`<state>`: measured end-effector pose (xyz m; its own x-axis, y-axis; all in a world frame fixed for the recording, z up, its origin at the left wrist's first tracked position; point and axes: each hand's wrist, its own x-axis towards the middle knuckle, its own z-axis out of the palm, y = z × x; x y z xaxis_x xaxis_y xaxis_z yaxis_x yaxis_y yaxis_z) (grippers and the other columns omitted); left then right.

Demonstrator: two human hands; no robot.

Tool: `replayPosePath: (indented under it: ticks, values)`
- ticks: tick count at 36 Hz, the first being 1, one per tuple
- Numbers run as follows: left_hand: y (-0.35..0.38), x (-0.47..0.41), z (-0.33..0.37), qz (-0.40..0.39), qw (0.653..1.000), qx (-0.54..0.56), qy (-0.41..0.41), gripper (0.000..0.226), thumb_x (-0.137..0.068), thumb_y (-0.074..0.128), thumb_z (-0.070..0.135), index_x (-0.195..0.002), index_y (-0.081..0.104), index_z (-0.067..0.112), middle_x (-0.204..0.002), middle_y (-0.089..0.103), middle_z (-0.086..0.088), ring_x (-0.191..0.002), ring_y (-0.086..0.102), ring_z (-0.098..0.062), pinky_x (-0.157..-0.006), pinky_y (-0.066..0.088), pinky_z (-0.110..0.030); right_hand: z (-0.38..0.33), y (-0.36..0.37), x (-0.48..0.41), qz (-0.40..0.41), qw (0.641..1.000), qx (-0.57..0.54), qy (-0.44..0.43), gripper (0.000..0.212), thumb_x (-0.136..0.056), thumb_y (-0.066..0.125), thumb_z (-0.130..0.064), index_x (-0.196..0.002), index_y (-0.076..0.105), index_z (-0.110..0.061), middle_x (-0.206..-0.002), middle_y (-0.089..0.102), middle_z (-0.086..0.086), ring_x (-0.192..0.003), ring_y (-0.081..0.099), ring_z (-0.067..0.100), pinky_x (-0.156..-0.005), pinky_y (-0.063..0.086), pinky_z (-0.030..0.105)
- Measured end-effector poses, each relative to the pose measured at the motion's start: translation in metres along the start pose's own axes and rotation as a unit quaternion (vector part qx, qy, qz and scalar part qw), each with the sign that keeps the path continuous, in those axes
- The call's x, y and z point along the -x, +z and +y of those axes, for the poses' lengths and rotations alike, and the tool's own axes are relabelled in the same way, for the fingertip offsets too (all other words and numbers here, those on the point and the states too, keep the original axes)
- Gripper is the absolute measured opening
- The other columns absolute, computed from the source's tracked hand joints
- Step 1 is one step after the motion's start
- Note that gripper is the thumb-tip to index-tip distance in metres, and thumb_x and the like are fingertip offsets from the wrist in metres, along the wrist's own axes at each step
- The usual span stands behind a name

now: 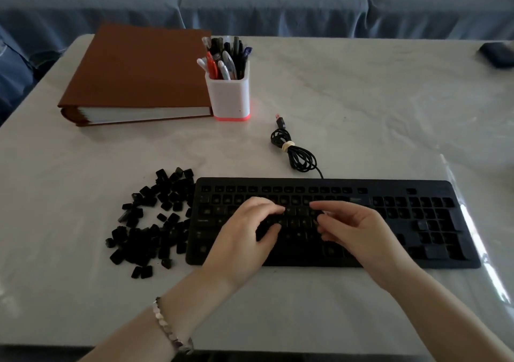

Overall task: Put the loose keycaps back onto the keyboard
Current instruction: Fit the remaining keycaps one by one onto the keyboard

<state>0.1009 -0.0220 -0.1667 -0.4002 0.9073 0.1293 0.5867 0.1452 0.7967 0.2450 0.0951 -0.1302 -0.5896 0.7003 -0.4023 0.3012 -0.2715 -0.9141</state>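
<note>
Nearest to me is my left wrist with a bracelet (169,331). My left hand (244,239) rests on the keyboard (331,222) with curled fingers (271,208); I cannot tell if it holds a key. My right hand (358,228) pinches its fingertips together over the middle rows, maybe on a small black keycap. Loose keycaps (153,219) lie in a heap at nine o'clock of the keyboard, touching its edge. Many sockets look bare.

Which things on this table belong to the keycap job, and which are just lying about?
Job: keyboard, loose keycaps, left hand, right hand.

Lying about: binder, pen pot, dark object at the far right edge.
</note>
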Motion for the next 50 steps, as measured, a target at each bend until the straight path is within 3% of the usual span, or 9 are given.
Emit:
replayPosePath:
  ticks: [3,7,10,14,21,27,32,39,50]
  values:
    - [0.02,-0.005,0.003,-0.014,0.998,-0.066,0.009,0.027,-0.089,0.06,0.01,-0.116,0.065,0.012,-0.125,0.054,0.009,-0.118,0.04,0.006,-0.099,0.021,0.0,0.007,-0.029,0.006,0.048,0.999,-0.015,0.004,0.025,-0.081,0.063,0.005,-0.092,0.07,-0.016,-0.073,0.066,0.002,-0.065,0.068,0.01,-0.067,0.053,0.013]
    - [0.052,-0.012,0.008,-0.04,0.984,-0.17,0.046,0.043,-0.086,0.053,0.03,-0.122,0.061,0.007,-0.139,0.049,-0.012,-0.132,0.041,-0.026,-0.107,0.025,-0.034,0.022,-0.071,0.016,0.129,0.992,0.002,0.001,0.029,-0.076,0.067,0.006,-0.091,0.069,-0.018,-0.069,0.071,-0.002,-0.069,0.07,0.014,-0.066,0.054,0.014]
    - [0.067,-0.018,0.013,-0.064,0.966,-0.244,0.051,0.058,-0.086,0.039,0.046,-0.129,0.055,0.009,-0.145,0.042,-0.013,-0.136,0.035,-0.028,-0.108,0.02,-0.045,0.032,-0.096,0.023,0.183,0.983,-0.002,-0.018,0.025,-0.079,0.063,0.009,-0.089,0.066,-0.013,-0.067,0.069,0.002,-0.062,0.068,0.01,-0.061,0.054,0.015]
    - [0.079,-0.026,0.015,-0.068,0.956,-0.283,0.045,0.064,-0.086,0.037,0.051,-0.132,0.052,0.01,-0.145,0.041,-0.015,-0.136,0.034,-0.032,-0.116,0.017,-0.042,0.045,-0.118,0.028,0.226,0.97,0.07,-0.053,0.022,-0.082,0.063,0.003,-0.096,0.065,-0.014,-0.075,0.066,0.006,-0.056,0.064,0.006,-0.058,0.053,0.014]
    - [0.087,-0.029,0.012,-0.069,0.938,-0.335,0.051,0.064,-0.087,0.034,0.05,-0.132,0.053,0.008,-0.143,0.044,-0.017,-0.135,0.036,-0.036,-0.109,0.017,-0.045,0.056,-0.119,0.026,0.223,0.963,0.12,-0.092,0.027,-0.08,0.066,0.003,-0.1,0.066,-0.017,-0.079,0.067,0.002,-0.062,0.065,0.004,-0.064,0.052,0.013]
    - [0.085,-0.028,0.011,-0.064,0.935,-0.344,0.059,0.062,-0.088,0.034,0.048,-0.132,0.053,0.009,-0.143,0.043,-0.017,-0.135,0.036,-0.036,-0.11,0.017,-0.045,0.062,-0.113,0.022,0.238,0.952,0.161,-0.102,0.034,-0.079,0.07,-0.002,-0.089,0.061,-0.034,-0.082,0.068,0.006,-0.067,0.069,0.011,-0.074,0.056,0.029]
    - [0.087,-0.028,0.01,-0.054,0.935,-0.346,0.064,0.06,-0.089,0.034,0.046,-0.133,0.053,0.009,-0.144,0.043,-0.017,-0.136,0.035,-0.035,-0.111,0.018,-0.046,0.067,-0.111,0.021,0.265,0.925,0.244,-0.123,0.023,-0.072,0.077,-0.006,-0.087,0.067,-0.02,-0.077,0.063,-0.009,-0.071,0.062,0.004,-0.065,0.049,0.009]
    - [0.088,-0.027,0.008,-0.031,0.935,-0.343,0.08,0.058,-0.088,0.036,0.043,-0.131,0.054,0.008,-0.141,0.046,-0.017,-0.134,0.038,-0.036,-0.109,0.021,-0.047,0.069,-0.11,0.02,0.265,0.93,0.224,-0.116,0.037,-0.075,0.074,-0.002,-0.088,0.061,-0.033,-0.078,0.06,-0.011,-0.071,0.059,0.003,-0.064,0.048,0.009]
    - [0.088,-0.027,0.01,-0.031,0.935,-0.344,0.076,0.058,-0.088,0.036,0.042,-0.13,0.056,0.008,-0.14,0.047,-0.018,-0.133,0.04,-0.037,-0.109,0.021,-0.046,0.062,-0.111,0.015,0.239,0.922,0.288,-0.099,0.023,-0.072,0.079,-0.012,-0.093,0.072,-0.015,-0.076,0.063,-0.01,-0.071,0.06,0.002,-0.068,0.043,0.003]
